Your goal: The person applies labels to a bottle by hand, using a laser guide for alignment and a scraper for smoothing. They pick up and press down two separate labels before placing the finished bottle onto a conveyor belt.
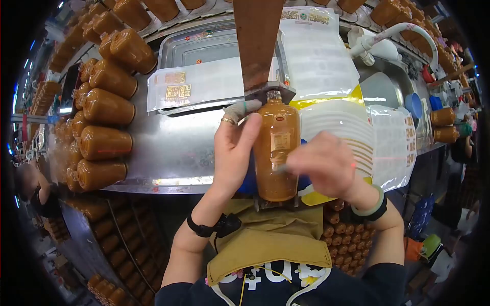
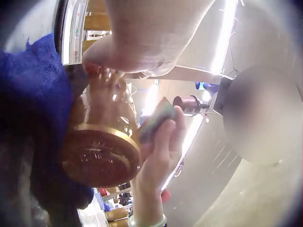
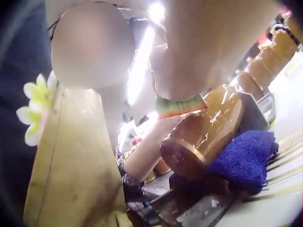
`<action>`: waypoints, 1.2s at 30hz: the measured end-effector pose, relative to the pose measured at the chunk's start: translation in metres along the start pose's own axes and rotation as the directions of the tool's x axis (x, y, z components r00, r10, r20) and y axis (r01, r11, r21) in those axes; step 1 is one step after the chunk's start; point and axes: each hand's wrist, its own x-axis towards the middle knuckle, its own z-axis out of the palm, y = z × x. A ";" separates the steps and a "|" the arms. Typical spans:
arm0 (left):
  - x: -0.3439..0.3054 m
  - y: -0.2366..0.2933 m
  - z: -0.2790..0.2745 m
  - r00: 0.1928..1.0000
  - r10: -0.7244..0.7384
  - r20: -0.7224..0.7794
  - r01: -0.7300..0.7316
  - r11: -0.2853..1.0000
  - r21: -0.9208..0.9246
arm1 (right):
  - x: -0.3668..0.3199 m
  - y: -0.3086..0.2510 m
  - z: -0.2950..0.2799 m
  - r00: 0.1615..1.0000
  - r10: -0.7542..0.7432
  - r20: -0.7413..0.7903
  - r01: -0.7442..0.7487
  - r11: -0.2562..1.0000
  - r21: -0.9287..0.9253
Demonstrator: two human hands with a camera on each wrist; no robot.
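Note:
A glossy brown bottle (image 1: 278,176) lies on a stand, its neck toward a metal bracket (image 1: 286,92). A gold square label (image 1: 280,141) shows on its upper face. My left hand (image 1: 232,148) grips the bottle's shoulder, thumb along its side, with a pale wrap on one finger. Over the bottle's lower right part, my right hand (image 1: 326,163) is blurred. It pinches a small flat scraper-like piece (image 3: 180,106), green with an orange edge, close over the bottle's surface. A blue cloth (image 3: 246,158) lies beside and under the bottle.
Several brown bottles (image 1: 107,143) stand in rows at left. A label sheet with gold characters (image 1: 194,84) lies over a metal tray (image 1: 173,48). More label sheets (image 1: 321,61) are at right, near a sink tap (image 1: 393,33). A brown post (image 1: 258,41) rises beyond the bottle.

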 end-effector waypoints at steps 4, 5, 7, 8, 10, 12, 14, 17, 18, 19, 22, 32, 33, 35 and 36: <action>0.015 -0.005 0.007 0.999 0.053 0.014 -0.054 0.991 0.126 | 0.019 -0.002 -0.013 0.856 0.401 -0.326 -0.409 0.911 0.047; 0.017 -0.003 0.009 1.000 -0.013 -0.003 0.013 0.998 0.060 | 0.024 -0.001 -0.015 0.856 0.400 -0.328 -0.407 0.912 0.047; 0.019 0.001 0.012 0.998 -0.067 0.000 0.067 0.998 0.018 | 0.034 0.000 -0.016 0.853 0.406 -0.329 -0.436 0.900 -0.020; 0.021 0.002 0.013 0.993 -0.122 0.005 0.122 0.992 -0.025 | 0.038 0.003 -0.014 0.851 0.407 -0.333 -0.438 0.899 -0.022; 0.025 0.000 0.014 0.991 -0.136 -0.008 0.135 0.990 -0.044 | 0.044 0.007 -0.007 0.942 0.282 -0.184 -0.294 0.955 -0.042; 0.027 -0.001 0.015 0.988 -0.152 -0.021 0.150 0.987 -0.061 | 0.050 0.007 0.001 0.941 0.319 -0.112 -0.321 0.947 -0.001; 0.027 0.001 0.013 0.971 -0.223 -0.082 0.207 0.964 -0.167 | 0.054 0.028 0.005 0.959 0.236 -0.159 -0.265 0.945 -0.193; 0.016 -0.004 0.002 0.979 -0.183 -0.089 0.176 0.981 -0.080 | 0.058 0.041 -0.010 0.982 -0.096 -0.165 -0.013 0.828 -0.561; 0.009 -0.002 -0.001 0.979 -0.180 -0.097 0.175 0.983 -0.060 | 0.053 0.044 -0.008 0.965 -0.203 -0.169 0.089 0.852 -0.516; 0.002 -0.003 -0.009 0.978 -0.206 -0.035 0.204 0.978 -0.042 | 0.042 0.034 -0.002 0.972 -0.222 -0.074 0.164 0.873 -0.458; -0.020 0.003 -0.008 0.969 -0.247 -0.022 0.244 0.965 -0.095 | 0.005 -0.007 0.014 0.901 -0.423 0.099 0.434 0.876 -0.208; -0.040 0.002 0.012 0.984 -0.160 0.078 0.166 0.983 -0.076 | -0.011 -0.028 0.009 0.612 0.790 -0.043 -0.602 0.501 0.622; -0.041 -0.001 0.012 0.988 -0.131 0.082 0.132 0.991 -0.005 | -0.014 -0.030 0.019 0.555 0.831 0.019 -0.643 0.415 0.643; -0.041 -0.002 0.013 0.992 -0.086 0.095 0.084 0.996 0.027 | -0.027 -0.023 0.039 0.482 0.869 0.110 -0.680 0.292 0.672; -0.041 -0.002 0.011 0.992 -0.087 0.095 0.085 0.996 0.026 | -0.022 -0.027 0.042 0.493 0.865 0.100 -0.650 0.289 0.703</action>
